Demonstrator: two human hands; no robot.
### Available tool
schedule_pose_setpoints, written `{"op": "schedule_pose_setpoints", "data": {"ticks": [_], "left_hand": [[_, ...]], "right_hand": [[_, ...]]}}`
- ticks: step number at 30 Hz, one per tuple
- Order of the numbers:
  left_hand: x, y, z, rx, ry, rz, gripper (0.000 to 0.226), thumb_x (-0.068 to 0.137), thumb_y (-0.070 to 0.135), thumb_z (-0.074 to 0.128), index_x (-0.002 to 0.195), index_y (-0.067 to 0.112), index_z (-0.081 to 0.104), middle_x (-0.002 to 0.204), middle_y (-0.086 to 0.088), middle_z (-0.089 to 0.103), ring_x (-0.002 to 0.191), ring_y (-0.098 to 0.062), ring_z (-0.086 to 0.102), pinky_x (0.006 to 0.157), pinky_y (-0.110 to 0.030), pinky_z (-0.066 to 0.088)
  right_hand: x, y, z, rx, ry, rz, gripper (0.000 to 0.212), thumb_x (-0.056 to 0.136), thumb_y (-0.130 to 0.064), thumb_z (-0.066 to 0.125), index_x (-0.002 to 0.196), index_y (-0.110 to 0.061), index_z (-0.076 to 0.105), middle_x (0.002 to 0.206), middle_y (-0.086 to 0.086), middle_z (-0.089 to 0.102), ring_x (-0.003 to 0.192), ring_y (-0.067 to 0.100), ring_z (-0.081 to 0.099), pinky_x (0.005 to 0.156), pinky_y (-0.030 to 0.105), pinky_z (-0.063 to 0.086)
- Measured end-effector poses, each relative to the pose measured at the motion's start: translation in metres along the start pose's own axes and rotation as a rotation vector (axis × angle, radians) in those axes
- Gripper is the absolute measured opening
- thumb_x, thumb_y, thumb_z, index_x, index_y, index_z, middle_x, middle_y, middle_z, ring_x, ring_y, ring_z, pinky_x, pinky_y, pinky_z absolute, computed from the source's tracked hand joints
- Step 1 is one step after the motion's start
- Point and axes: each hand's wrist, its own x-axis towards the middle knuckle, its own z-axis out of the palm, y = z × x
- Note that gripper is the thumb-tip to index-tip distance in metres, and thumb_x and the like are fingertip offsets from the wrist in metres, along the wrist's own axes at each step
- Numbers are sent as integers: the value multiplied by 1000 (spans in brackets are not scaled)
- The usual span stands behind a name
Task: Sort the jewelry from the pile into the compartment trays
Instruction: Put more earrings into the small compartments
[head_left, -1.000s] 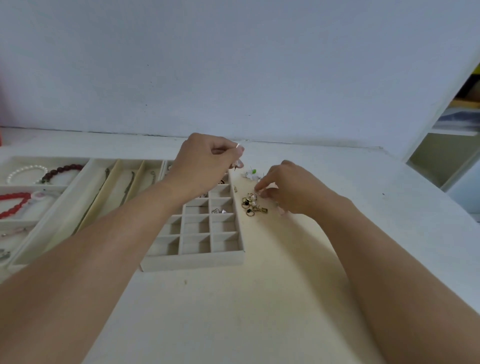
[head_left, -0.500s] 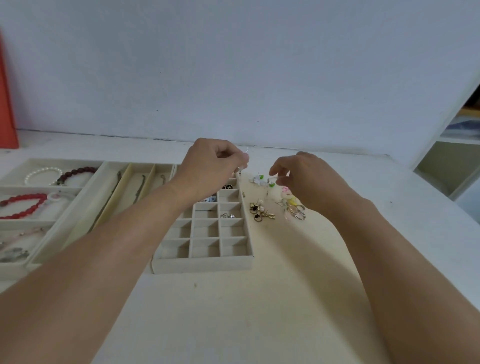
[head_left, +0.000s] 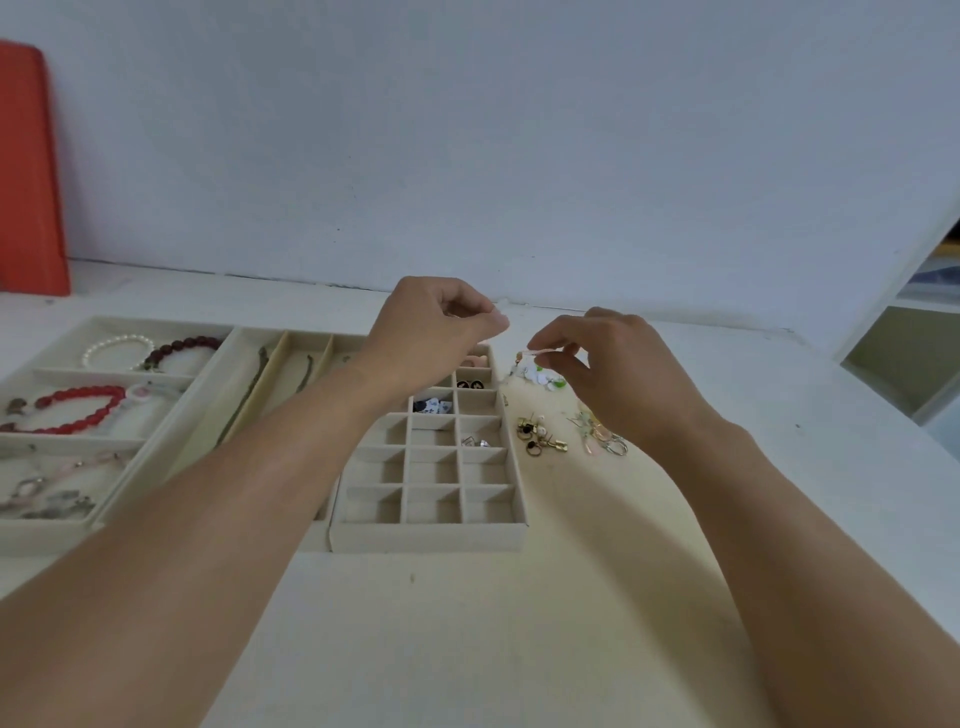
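Head view. The right hand (head_left: 618, 371) pinched a small pale earring (head_left: 535, 354) between thumb and forefinger, raised above the far end of the loose pile (head_left: 569, 434). The left hand (head_left: 434, 332) was curled with thumb and forefinger pressed together above the far cells of the grid tray (head_left: 431, 538); whether it gripped anything could not be told.

Risks, as judged: the earring was slight and held only at its edge, so a slackened pinch would let it fall back into the pile or onto the table (head_left: 467, 649). The cells below the left hand were narrow with thin walls, so a piece released off-centre could land in a neighbouring cell.

Materials: the tray appeared matte and cloth-lined. The pile beneath the right wrist comprised gilt metal studs, wire hoops and glossy white and green pieces. The bead bracelets (head_left: 83, 408), well left of the left forearm, looked smooth and round.
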Motion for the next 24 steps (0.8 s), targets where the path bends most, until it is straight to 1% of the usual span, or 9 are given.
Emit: {"op": "schedule_pose_setpoints", "data": {"ticks": [2,5,7,11,13,16,18,21,24], "left_hand": [[1,1,-3,-23,-7,-11,7,86,19,78,88,13,75,91,-6,75,62,0,62,53,-9,46],[3,1,-6,-51,6,-26,10,87,21,76,92,12,75,89,-2,76,65,0,66,53,-11,47],[4,3,-9,-86,13,-34,9,90,22,73,92,14,74,87,3,77,68,1,68,54,-10,47],[6,6,-13,-111,21,-5,10,92,24,70,89,16,75,84,6,78,78,-9,72,65,-13,50],[6,7,-14,-110,20,4,9,92,24,70,90,16,75,83,7,77,78,-9,72,64,-11,49],[7,7,-15,-123,27,8,8,92,23,71,91,17,75,83,7,78,76,-6,71,63,-10,49],[6,7,-15,-129,26,11,7,92,23,71,89,17,75,84,6,78,77,-6,71,62,-9,49],[6,7,-14,-122,20,9,6,91,23,71,88,18,75,84,6,78,76,-6,71,62,-9,50],[7,6,-13,-122,24,11,6,91,22,72,87,18,74,83,5,78,73,-5,69,62,-8,49]], "right_hand": [[1,-7,3,19,2,-2,15,95,-26,66,107,-33,73,94,-7,68,91,10,63,84,31,50],[0,-18,10,21,-13,-37,14,95,-27,67,107,-31,74,95,-5,69,92,12,64,85,34,50],[0,-25,16,14,-34,-62,13,95,-27,66,106,-30,74,94,-5,71,92,13,64,84,35,50],[0,-33,26,9,-23,-78,13,96,-27,67,106,-28,74,93,-7,71,92,12,64,81,35,51],[1,-34,30,-18,-25,-66,13,95,-29,66,106,-29,74,94,-6,71,93,13,64,81,36,51],[2,-35,35,-79,-62,-21,15,95,-30,65,107,-33,72,95,-2,68,93,18,63,83,38,51],[2,-35,36,-97,-80,-6,17,94,-29,65,107,-35,73,95,-2,66,92,18,62,83,37,51],[2,-36,36,-121,-112,-9,18,96,-27,63,109,-31,76,96,-3,67,95,16,58,83,36,49],[3,-35,39,-143,-134,-42,17,97,-27,64,106,-25,78,98,-5,70,100,17,53,84,35,47]]}}
